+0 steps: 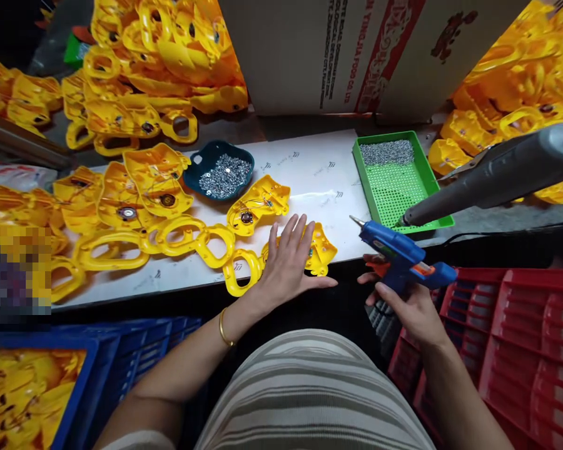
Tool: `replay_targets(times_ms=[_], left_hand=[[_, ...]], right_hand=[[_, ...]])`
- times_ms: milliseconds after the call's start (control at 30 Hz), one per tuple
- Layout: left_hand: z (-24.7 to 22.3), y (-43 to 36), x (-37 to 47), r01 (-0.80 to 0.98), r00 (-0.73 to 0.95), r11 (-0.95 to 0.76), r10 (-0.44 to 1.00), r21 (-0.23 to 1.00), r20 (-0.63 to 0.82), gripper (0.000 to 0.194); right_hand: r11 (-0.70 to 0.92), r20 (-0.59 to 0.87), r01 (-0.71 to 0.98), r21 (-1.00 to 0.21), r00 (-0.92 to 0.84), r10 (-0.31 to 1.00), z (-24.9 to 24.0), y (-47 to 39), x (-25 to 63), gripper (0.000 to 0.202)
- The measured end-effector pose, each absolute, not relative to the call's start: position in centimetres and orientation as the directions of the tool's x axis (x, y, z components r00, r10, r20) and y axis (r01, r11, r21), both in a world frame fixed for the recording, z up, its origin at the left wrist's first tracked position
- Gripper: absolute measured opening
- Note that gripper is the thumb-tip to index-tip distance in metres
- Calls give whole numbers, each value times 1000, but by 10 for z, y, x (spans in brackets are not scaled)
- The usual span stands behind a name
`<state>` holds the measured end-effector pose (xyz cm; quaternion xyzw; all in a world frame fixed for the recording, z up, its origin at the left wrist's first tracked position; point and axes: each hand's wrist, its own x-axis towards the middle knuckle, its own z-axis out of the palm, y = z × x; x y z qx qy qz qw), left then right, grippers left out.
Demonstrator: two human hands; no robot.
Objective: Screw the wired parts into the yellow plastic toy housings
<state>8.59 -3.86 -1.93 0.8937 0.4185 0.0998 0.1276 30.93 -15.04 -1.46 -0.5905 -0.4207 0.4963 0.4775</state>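
Observation:
My left hand (288, 262) is spread flat, fingers apart, over a yellow plastic shell (323, 247) with a ring handle (241, 273) at the table's front edge. The palm hides the middle of that shell; whether it presses on it I cannot tell. In my right hand (410, 306) is a blue glue gun (394, 250) with an orange trigger, its metal nozzle pointing left over the table. Just behind my left hand lies another yellow shell (258, 206), open side up, showing wires and a round dark part.
A dark bowl of screws (223, 172) and a green tray (363, 181) with small metal parts stand behind. A grey power screwdriver (492, 175) reaches in from the right. Yellow shells pile up left and right; a carton (300, 62) is at the back. Red crates (520, 337) and a blue crate (91, 387) flank me.

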Motion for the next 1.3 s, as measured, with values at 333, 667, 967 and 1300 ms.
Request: replay_targets(times_ms=[333, 667, 967, 1300], left_hand=[[-21, -47, 89, 724, 629, -617, 774, 309, 73, 102], [-20, -49, 89, 754, 597, -585, 800, 300, 58, 103], [-16, -50, 92, 770, 592, -578, 805, 270, 37, 102], [-13, -51, 96, 780, 589, -576, 808, 244, 24, 98]], right_hand=[[-383, -377, -73, -921, -78, 923, -7, -164, 317, 30], [-506, -503, -43, -861, -73, 861, -1, -165, 317, 37], [-541, -547, 89, -836, -63, 835, -3, -163, 320, 42], [-455, -471, 254, -854, -4, 882, 5, -159, 320, 33]])
